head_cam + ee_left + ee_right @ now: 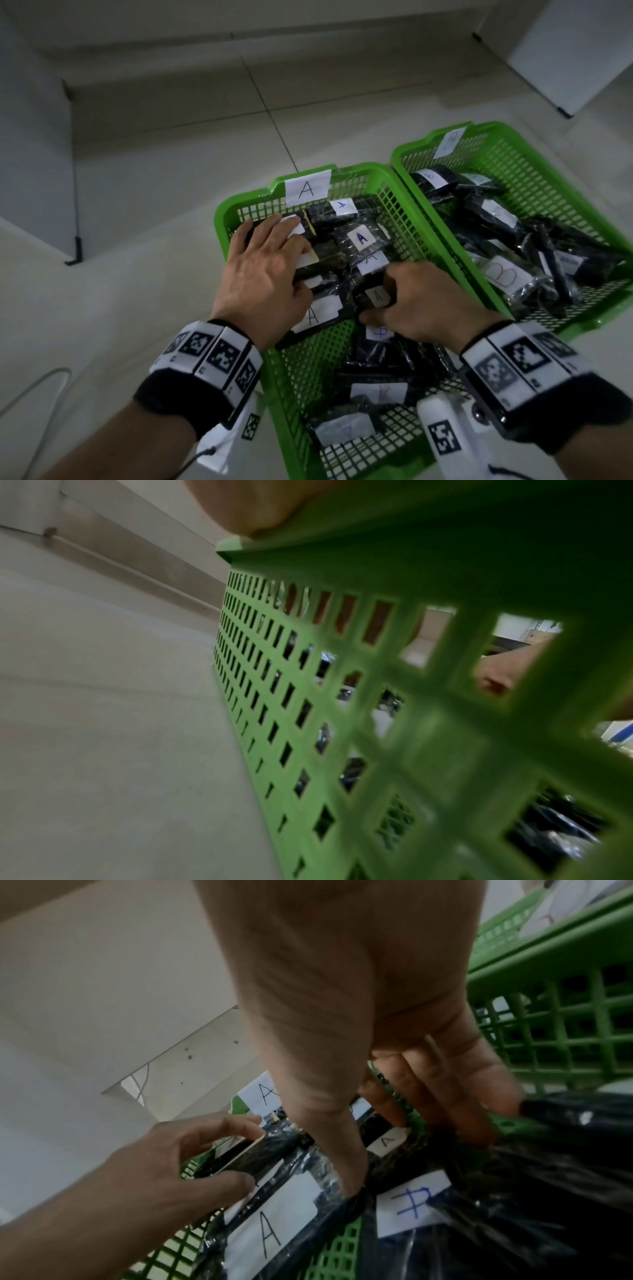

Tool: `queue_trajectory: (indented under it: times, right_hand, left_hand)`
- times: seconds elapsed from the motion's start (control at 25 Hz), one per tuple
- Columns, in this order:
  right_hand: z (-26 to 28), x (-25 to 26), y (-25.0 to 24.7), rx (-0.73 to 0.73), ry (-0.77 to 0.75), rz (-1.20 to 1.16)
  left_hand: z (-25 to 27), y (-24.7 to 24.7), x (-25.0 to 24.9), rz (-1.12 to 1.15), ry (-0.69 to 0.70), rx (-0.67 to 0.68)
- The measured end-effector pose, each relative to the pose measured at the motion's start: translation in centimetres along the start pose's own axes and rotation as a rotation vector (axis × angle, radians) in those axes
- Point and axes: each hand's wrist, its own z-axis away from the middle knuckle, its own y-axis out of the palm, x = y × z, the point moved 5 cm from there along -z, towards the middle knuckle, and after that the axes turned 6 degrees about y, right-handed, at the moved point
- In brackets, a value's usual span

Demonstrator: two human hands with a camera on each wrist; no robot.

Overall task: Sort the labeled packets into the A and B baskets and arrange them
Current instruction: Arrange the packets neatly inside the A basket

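Observation:
Two green baskets sit side by side on the floor. The A basket holds black packets with white A labels. Some stand in a row at its back left, others lie loose in the front. My left hand spans the back row of packets, fingers on the far side and thumb on the near side. My right hand pinches a small A packet between thumb and fingers beside that row. The B basket on the right holds a loose heap of B packets. The left wrist view shows only the A basket's outer wall.
Pale floor tiles lie to the left and behind the baskets. A white cabinet stands at the left, a white panel at the back right. A grey cable curves over the floor near my left forearm.

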Motion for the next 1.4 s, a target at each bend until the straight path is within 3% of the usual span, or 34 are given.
queue_trajectory:
  times: [0.2,0.4,0.6,0.76,0.88,1.0,1.2,1.4]
  right_hand:
    - [-1.1,0.4,0.1,-0.012,-0.017,0.051]
    - [-1.0,0.6,-0.9,-0.127,0.001,0.176]
    - [-0.8,0.0,-0.9,-0.034,0.042,0.105]
    - [0.6,-0.7,-3.1,-0.06,0.092,0.111]
    - [1.2,-0.7,-5.1,-0.178,0.066,0.019]
    - [0.2,1.0,-5.7,-0.34,-0.053,-0.047]
    - [-2.5,3.8,-3.8,-0.387,-0.187,-0.011]
    - [-3.1,3.5,-3.6,-0.488,-0.183,0.058]
  left_hand:
    - [0.1,0.0,0.0,-0.004,0.007,-0.008]
    - [0.0,0.0,-0.1,-0.012,0.014,-0.007]
    - [0.0,0.0,0.0,0.007,0.008,-0.031]
    - [0.0,0.1,0.0,0.017,0.007,-0.044]
    - [0.1,0.0,0.0,0.024,0.008,-0.055]
    - [0.1,0.0,-0.1,0.027,0.013,-0.072]
    - [0.1,-0.2,-0.1,0.025,0.025,-0.076]
    - [0.2,-0.3,-0.2,0.038,0.021,-0.085]
